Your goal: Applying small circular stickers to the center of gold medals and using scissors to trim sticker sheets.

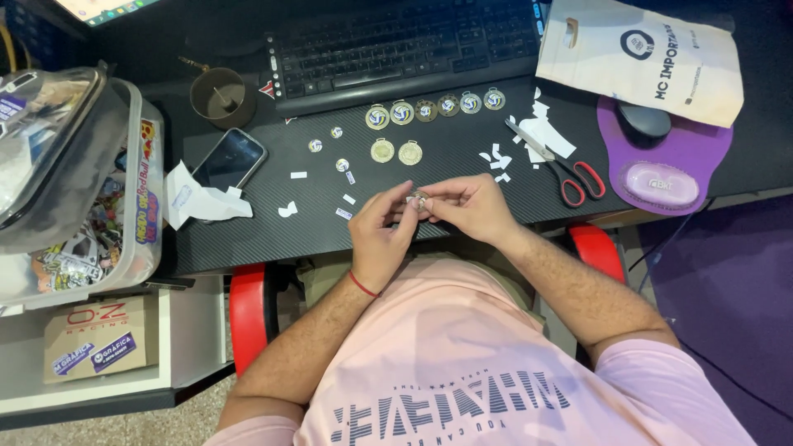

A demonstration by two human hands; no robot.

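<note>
Both hands meet above the desk's near edge: the left hand (382, 235) and right hand (471, 206) pinch one small round medal (420, 199) between their fingertips; its facing cannot be told. Beyond lie two gold medals (396, 152), then a row of six medals (435, 107), with red-handled scissors (562, 169) to the right.

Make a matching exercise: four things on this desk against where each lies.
Things:
1. scissors
2. phone
3. computer mouse
4. small medal

Places:
A. on the purple pad
B. between the fingertips of left hand and right hand
C. beside white paper scraps, red handles nearest
D. left of the loose medals, screen dark

Pairs: 1-C, 2-D, 3-A, 4-B
</note>
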